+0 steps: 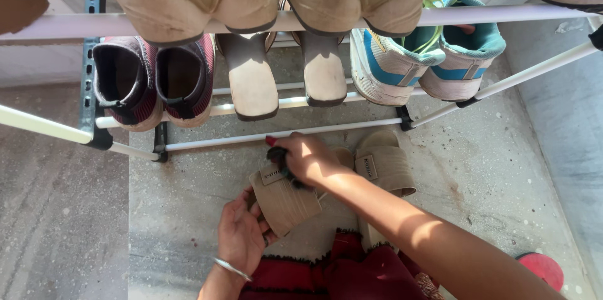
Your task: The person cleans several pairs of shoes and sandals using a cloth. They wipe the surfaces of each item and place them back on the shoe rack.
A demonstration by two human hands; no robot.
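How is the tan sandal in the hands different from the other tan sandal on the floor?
The held sandal is gripped by the left hand and tilted, while the right hand presses a dark cloth on it. The second sandal lies untouched on the floor, nearer the rack. Both are tan with a small label.

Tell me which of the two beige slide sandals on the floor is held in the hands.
The beige sandal nearer the left side: the left hand grips its end and the right hand presses a dark cloth on it. The other beige sandal lies untouched beside it.
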